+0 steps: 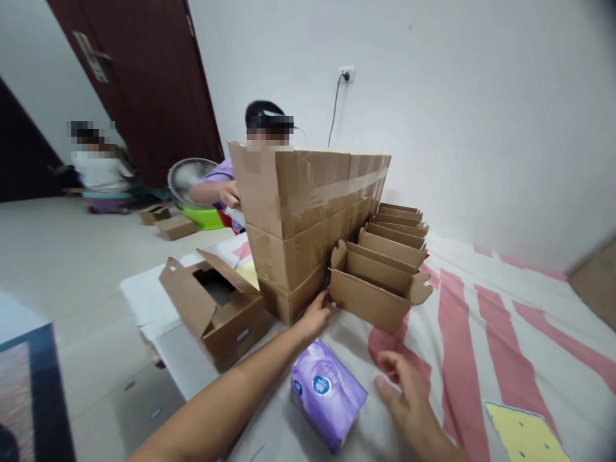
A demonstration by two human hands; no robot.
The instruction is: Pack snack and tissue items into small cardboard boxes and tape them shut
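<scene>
My left hand (316, 314) reaches forward and touches the near left corner of the front folded cardboard box (373, 292), fingers curled against its edge. That box is the first of a row of several open-topped boxes (397, 234) nested one behind another. My right hand (409, 401) hovers low over the striped cloth, fingers spread, holding nothing, just right of a purple tissue pack (327, 391). The pack lies flat between my two arms.
A tall stack of taped cartons (298, 218) stands left of the row. An open box with a raised lid (219, 308) sits at the cloth's left edge. Behind the stack a person sits by a fan (190, 176); another sits near the dark door (144, 77).
</scene>
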